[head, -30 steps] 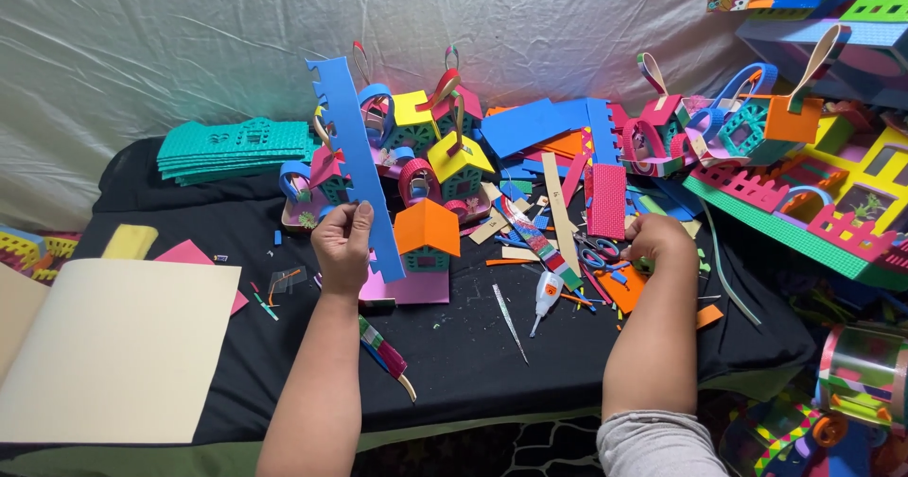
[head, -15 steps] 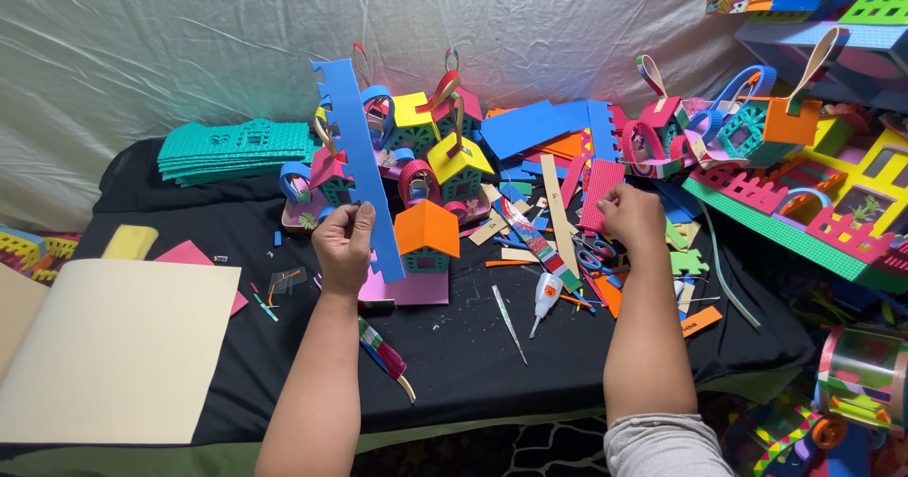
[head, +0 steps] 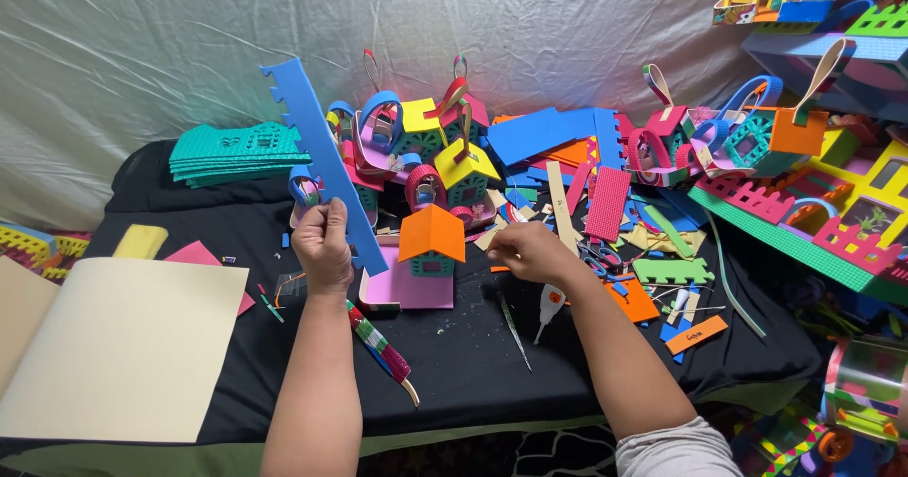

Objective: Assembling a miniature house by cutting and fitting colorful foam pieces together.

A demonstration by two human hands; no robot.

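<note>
Bright, even light fills the head view, coming from above and in front. The crinkled white plastic sheet backdrop (head: 530, 23) catches soft sheen along its folds without blown-out glare. Shadows are faint and short on the black cloth-covered table (head: 454, 364). The middle is sharp; foam colours read saturated. Straight lines bow slightly toward the corners, and the shiny coloured pieces at the lower right edge (head: 865, 401) look softer, slightly smeared

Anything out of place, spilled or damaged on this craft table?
Nothing looks damaged, only cluttered. Foam offcuts lie scattered across the black table by the right hand. A striped strip hangs over the front edge. The left hand holds a blue notched strip up at a slant.
</note>
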